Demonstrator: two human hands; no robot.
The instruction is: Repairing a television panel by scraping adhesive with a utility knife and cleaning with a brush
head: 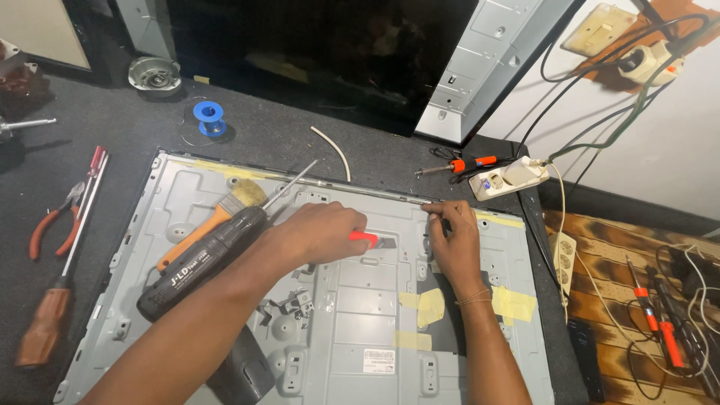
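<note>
In the middle of the frame, the left hand (319, 232) is closed around a red-handled blade tool (371, 240), and the right hand (454, 240) pinches the upper edge of the grey metal panel (360, 315) on the bench (150, 142). The panel looks thin, stiff and sharp-edged, so it is best held by its rim.

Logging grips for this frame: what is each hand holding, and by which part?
Left hand grips a small red-handled tool by its handle. Right hand pinches the thin metal edge strip of the grey metal panel with its fingertips.
</note>
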